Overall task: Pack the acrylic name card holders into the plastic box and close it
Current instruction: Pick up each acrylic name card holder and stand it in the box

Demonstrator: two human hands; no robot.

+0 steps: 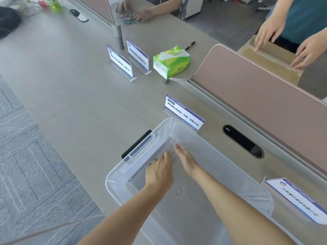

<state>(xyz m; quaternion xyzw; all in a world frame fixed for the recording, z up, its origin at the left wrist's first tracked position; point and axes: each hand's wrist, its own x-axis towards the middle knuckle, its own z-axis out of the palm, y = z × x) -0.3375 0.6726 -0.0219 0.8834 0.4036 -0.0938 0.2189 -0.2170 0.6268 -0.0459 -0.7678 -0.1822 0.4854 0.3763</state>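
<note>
Left hand (159,171): reached into the plastic box (208,144), palm down, fingers (154,160) curled over the top edge of an acrylic holder (150,160) standing against the box's left wall.
Right hand (185,159): inside the box, flat and edge-on, fingers straight and together, gripping nothing.
Other holders: one (184,114) just beyond the box, one (297,202) at right, two (120,61) farther off on the tabletop (70,85).

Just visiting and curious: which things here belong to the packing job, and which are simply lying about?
Part of the job:
plastic box
holder in the box
four card holders on the desk

Just lying about:
green tissue pack
black pen
bottles
</note>
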